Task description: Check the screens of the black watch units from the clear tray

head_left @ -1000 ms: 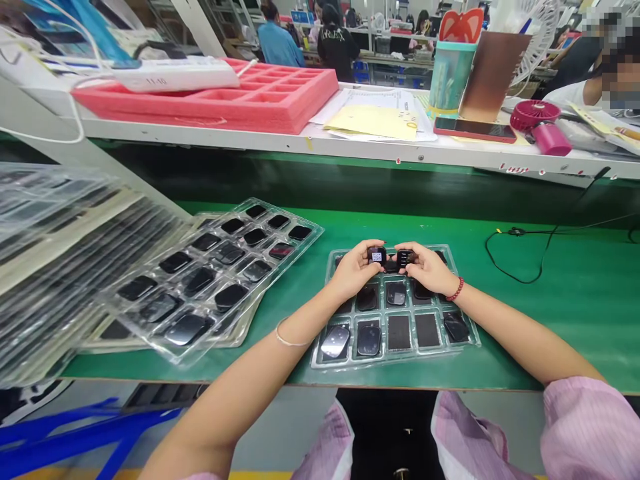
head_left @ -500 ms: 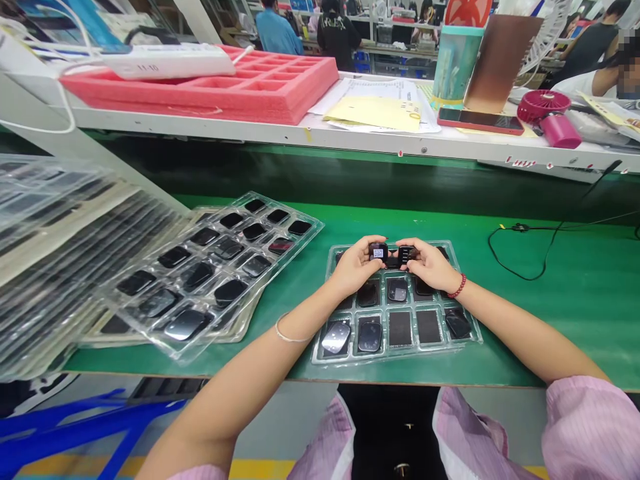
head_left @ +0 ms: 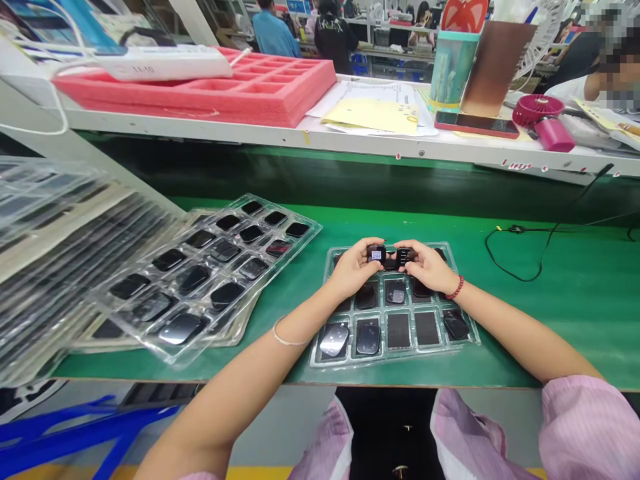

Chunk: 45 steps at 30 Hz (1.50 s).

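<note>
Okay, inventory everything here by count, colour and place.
Held pieces: two, black, in hands
Near tray: one, clear, beneath hands
Slanted tray: one, clear, left
Screens: many, black, both trays
Stacked trays: several, clear, left
Foam tray: one, pink, shelf
Power strip: one, white, shelf
Papers: several, white and yellow, shelf
Phone: one, black, shelf
Cup: one, teal, shelf
Handheld fan: one, magenta, shelf
Cable: one, black, right
Table: one, green, centre
Shelf: one, white, rear
People: several, varied clothing, background
Hands: two, bare, above tray
</note>
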### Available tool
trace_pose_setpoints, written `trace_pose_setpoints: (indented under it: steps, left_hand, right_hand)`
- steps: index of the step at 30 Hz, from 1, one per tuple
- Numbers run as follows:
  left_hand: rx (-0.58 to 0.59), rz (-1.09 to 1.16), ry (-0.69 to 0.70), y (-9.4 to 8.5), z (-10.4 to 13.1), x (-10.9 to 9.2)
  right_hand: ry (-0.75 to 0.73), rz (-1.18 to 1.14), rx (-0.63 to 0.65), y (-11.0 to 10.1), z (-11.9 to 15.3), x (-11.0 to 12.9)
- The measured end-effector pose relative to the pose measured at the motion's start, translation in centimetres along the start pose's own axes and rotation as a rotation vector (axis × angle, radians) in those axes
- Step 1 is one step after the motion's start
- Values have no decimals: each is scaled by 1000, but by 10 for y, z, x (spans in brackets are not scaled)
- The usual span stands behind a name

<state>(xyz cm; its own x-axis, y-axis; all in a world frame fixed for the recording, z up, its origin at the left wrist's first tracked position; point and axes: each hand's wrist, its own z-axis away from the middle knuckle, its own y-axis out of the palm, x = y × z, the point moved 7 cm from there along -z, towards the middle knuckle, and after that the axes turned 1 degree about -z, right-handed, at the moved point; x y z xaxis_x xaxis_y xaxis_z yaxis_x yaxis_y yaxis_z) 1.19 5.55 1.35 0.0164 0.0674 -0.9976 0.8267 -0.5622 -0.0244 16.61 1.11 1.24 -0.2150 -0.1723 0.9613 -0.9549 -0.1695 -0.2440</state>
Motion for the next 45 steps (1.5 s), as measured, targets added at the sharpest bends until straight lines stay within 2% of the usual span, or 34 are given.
trace_pose_setpoints:
  steps: [16, 21, 28, 33, 45]
  left_hand:
    - [26, 15, 16, 1, 0, 0]
    - [-4, 16, 28, 0, 0, 2]
    - [49, 41, 67, 4, 2, 3]
    - [43, 21, 80, 4, 2, 3]
    - [22, 41, 51, 3, 2, 6]
  right_hand:
    - [22, -9, -2, 0, 0, -1]
    - [12, -18, 3, 0, 2, 2]
    - [15, -52, -1, 0, 3, 0]
    - [-13, -73, -1, 1, 3, 2]
    - [-6, -63, 5, 0, 3, 2]
